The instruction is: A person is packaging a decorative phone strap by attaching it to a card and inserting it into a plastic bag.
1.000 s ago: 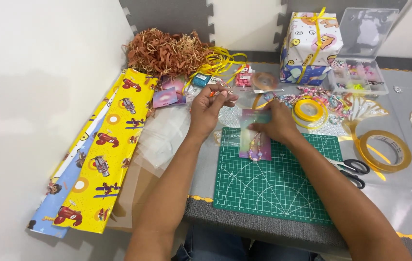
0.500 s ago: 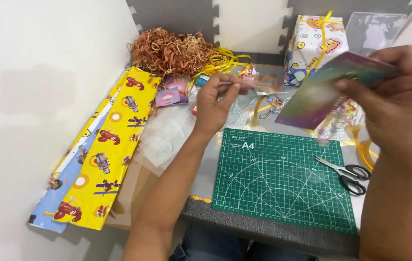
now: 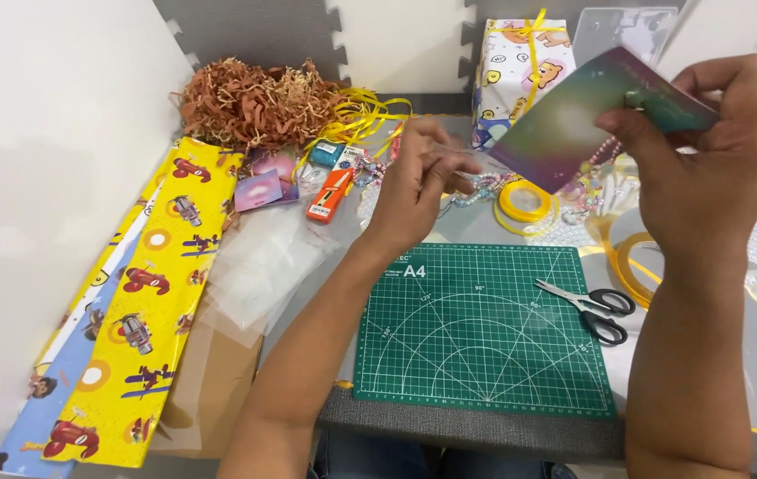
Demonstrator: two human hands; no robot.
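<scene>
Head view: right hand (image 3: 707, 164) grip pinched on iridescent card (image 3: 574, 115), left hand (image 3: 418, 191) grip unclear

Iridescent purple-green card packet (image 3: 587, 111) held up right; white cartoon-print gift box (image 3: 520, 66) behind it

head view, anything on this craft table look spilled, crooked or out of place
Mostly a busy craft spread, nothing damaged. The brown shredded paper filler lies in a loose heap at the back left, with curled yellow ribbon tangled beside it. The yellow cartoon-print wrapping paper hangs off the table's left edge. The black-handled scissors lie partly on the green cutting mat.
</scene>
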